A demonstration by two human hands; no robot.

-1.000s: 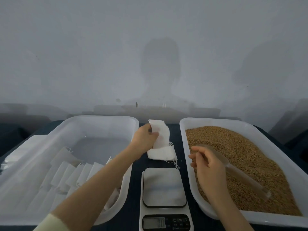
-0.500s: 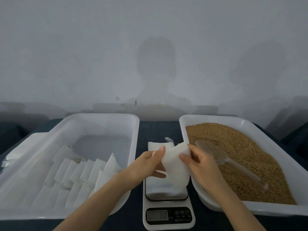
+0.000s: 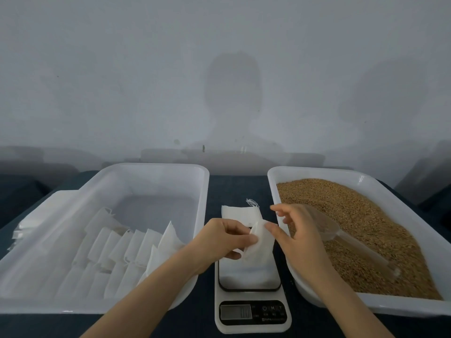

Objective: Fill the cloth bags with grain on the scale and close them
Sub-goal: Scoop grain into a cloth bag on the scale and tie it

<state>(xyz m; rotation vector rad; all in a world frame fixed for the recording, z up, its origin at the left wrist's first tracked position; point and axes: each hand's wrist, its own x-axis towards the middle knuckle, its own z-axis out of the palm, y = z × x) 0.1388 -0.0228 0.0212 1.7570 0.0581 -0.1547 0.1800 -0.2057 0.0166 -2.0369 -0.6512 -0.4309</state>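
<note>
Above the scale [image 3: 249, 276], the left hand [image 3: 219, 240] pinches the cloth bag [image 3: 261, 240]; the right hand [image 3: 302, 240], fingers loose, should widen its mouth.

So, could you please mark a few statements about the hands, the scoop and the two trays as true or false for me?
1. The left hand holds a cloth bag above the scale. True.
2. The right hand grips the scoop. False: the scoop lies loose in the grain, and the right hand touches the bag.
3. The right tray holds grain. True.
4. The left tray holds grain too. False: it holds folded cloth bags.
5. Spare bags lie on the table beyond the scale. True.
</note>
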